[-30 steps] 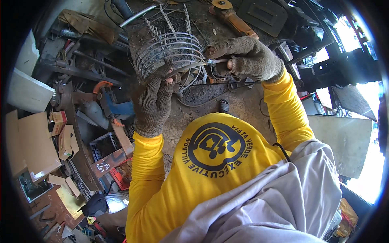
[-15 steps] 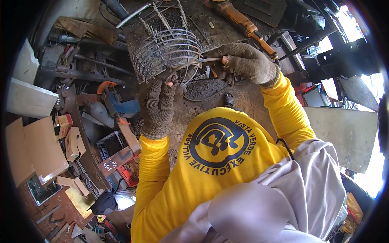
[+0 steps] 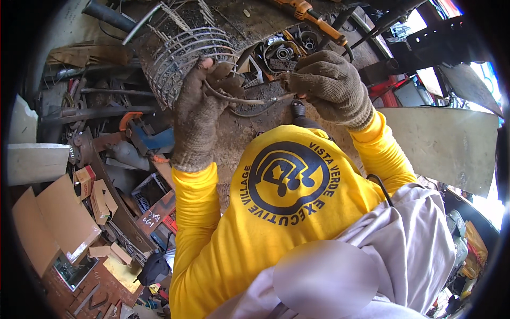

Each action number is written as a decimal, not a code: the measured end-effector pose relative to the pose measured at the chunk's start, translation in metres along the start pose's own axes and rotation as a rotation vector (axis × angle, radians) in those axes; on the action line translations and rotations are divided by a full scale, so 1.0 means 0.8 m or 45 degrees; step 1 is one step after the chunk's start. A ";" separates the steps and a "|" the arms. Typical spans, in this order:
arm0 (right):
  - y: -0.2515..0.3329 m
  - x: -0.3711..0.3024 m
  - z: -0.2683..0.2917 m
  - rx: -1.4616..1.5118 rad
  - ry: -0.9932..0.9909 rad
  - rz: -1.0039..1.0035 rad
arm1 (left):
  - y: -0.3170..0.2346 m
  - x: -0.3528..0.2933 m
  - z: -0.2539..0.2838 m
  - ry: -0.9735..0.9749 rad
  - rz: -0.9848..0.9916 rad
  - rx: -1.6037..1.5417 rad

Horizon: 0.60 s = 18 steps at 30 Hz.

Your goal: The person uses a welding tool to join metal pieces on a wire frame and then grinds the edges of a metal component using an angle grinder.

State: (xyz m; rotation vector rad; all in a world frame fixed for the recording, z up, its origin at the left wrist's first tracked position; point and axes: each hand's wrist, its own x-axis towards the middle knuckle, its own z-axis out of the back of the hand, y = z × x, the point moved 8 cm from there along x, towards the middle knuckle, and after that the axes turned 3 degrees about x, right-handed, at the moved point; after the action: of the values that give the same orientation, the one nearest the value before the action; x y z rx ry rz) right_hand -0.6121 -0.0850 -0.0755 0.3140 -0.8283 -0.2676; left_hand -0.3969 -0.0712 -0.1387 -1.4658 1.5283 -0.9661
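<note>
A thin, curved metal rod (image 3: 245, 100) is stretched between my two hands, in front of the wire cage. My left hand (image 3: 197, 114), in a brown knit glove with a bare thumb tip, grips its left end. The gloved right hand (image 3: 333, 87) pinches the other end, fingers curled together. Another thin curved length (image 3: 260, 113) hangs just below the rod; whether the two are one piece I cannot tell. The cage of bent metal rings and ribbed bars (image 3: 192, 47) lies on the work surface beyond my left hand.
Beyond my hands sits a container of loose metal parts (image 3: 284, 53). An orange-bodied power tool (image 3: 313, 18) lies at the far right. To the left are a blue and orange clamp-like tool (image 3: 151, 135), metal bars and cardboard boxes (image 3: 66, 215). A pale panel (image 3: 443, 141) stands at the right.
Both hands have come away from the cage with the rod, which now spans the gap between them. The view has shifted, and the parts container, mostly hidden before, shows between my hands.
</note>
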 end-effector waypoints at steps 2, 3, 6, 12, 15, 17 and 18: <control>-0.007 -0.009 0.004 -0.059 -0.019 0.054 | -0.006 0.010 -0.008 -0.026 -0.011 -0.029; -0.012 -0.011 0.008 -0.087 -0.032 0.087 | -0.007 0.015 -0.014 -0.028 0.021 -0.092; -0.041 -0.026 0.016 -0.151 -0.047 0.061 | -0.003 0.031 -0.032 -0.056 0.087 -0.179; -0.114 -0.038 0.035 -0.063 -0.040 0.112 | 0.006 0.069 -0.056 -0.350 0.040 0.265; -0.184 -0.041 0.069 -0.091 -0.092 -0.270 | 0.002 0.088 -0.065 -0.427 -0.069 0.245; -0.253 -0.072 0.086 -0.233 -0.210 -0.761 | -0.001 0.089 -0.074 -0.524 -0.099 0.293; -0.289 -0.086 0.073 -0.108 -0.011 -0.981 | -0.004 0.085 -0.077 -0.572 -0.126 0.315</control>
State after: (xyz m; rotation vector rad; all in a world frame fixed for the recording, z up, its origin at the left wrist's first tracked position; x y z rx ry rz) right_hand -0.7261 -0.2834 -0.1719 0.5451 -0.6717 -1.0202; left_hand -0.4533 -0.1392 -0.1138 -1.4663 0.9858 -0.7818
